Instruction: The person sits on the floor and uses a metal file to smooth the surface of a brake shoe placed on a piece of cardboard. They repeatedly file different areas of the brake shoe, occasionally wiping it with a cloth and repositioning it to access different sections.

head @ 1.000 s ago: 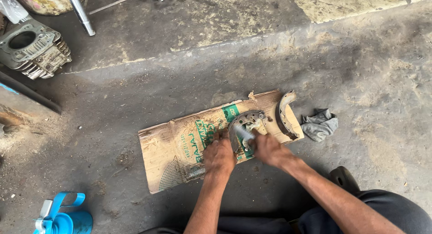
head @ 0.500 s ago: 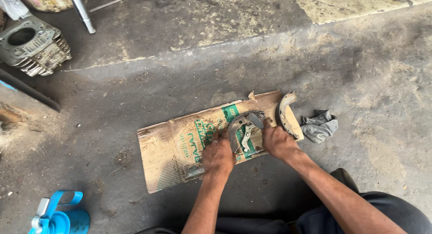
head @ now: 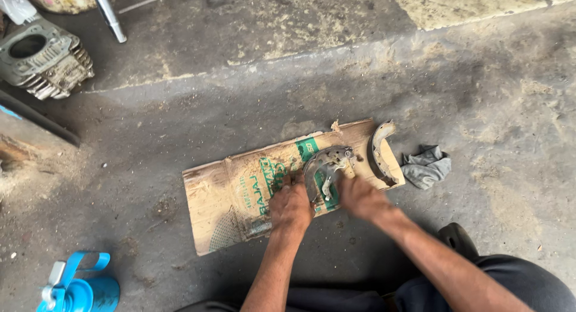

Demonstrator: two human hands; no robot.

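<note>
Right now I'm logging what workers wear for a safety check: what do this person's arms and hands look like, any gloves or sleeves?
No gloves and no sleeves show. Both forearms are bare from the bottom edge of the picture to the fingers. The left hand and the right hand carry no ring, watch or band that I can see. Both look smudged with grime. Dark trousers show at the lower right.

Brake shoe was dull grey metal, grimy and matt; second shoe looked alike, its lining rough. Cardboard sheet was brown paper board, creased, torn-edged, stained. Rag was grey cloth, crumpled. Floor was rough, dusty concrete. Engine cylinder was finned cast metal, probably aluminium. Blue container was glossy plastic.
</note>
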